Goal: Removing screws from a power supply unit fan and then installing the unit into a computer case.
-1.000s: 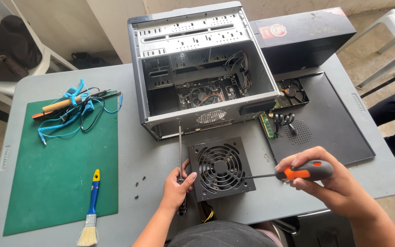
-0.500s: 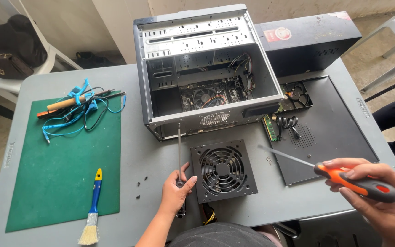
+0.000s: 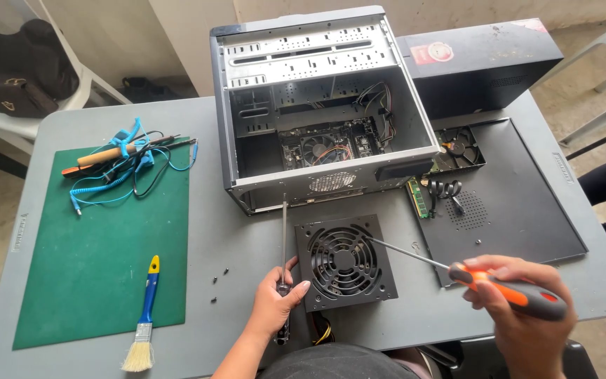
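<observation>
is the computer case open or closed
Open: the computer case lies with its side off, motherboard and cables showing inside; a black side panel lies flat beside it.

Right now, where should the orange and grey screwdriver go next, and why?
Probably down to a corner of the black square power supply box. The right hand holds the orange and grey screwdriver with its tip over the fan grille, not seated on any screw, while the left hand steadies the box's edge and grips a second, dark screwdriver.
</observation>
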